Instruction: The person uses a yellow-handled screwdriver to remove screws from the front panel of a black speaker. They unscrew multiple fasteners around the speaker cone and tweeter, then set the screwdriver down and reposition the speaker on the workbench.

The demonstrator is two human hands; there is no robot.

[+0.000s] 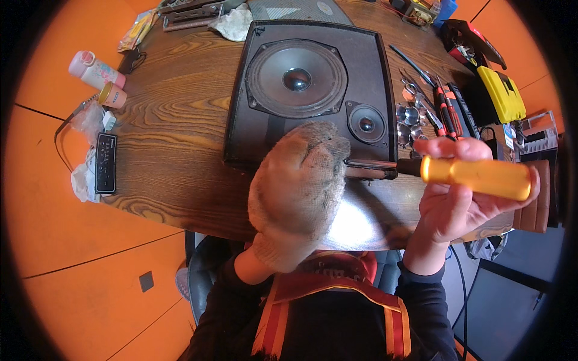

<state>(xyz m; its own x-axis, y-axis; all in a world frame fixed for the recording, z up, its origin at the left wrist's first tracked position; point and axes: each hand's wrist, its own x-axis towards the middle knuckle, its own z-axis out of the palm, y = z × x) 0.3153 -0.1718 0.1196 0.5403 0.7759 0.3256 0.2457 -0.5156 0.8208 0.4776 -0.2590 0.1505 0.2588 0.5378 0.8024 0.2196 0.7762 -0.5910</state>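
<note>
A black speaker cabinet (pixel 241 135) lies face up on the table, with a large round woofer (pixel 271 78) and a small round tweeter (pixel 378 124) in its front. My right hand (pixel 448 207), bare, grips the yellow handle of a screwdriver (pixel 481 177) between thumb and fingers. Its shaft points left along the cabinet's near edge. My left hand (pixel 295 192) wears a dirty white knitted glove and is closed at the cabinet's near edge, by the shaft's far end. The glove covers the tip and whatever those fingers pinch.
Screwdrivers with red and black handles (pixel 447 111) and shiny round metal parts (pixel 410 114) lie right of the cabinet, near a yellow case (pixel 503 93). Along the left edge stand a pink and white bottle (pixel 96 72), a small cup (pixel 112 96) and a black panel (pixel 106 162).
</note>
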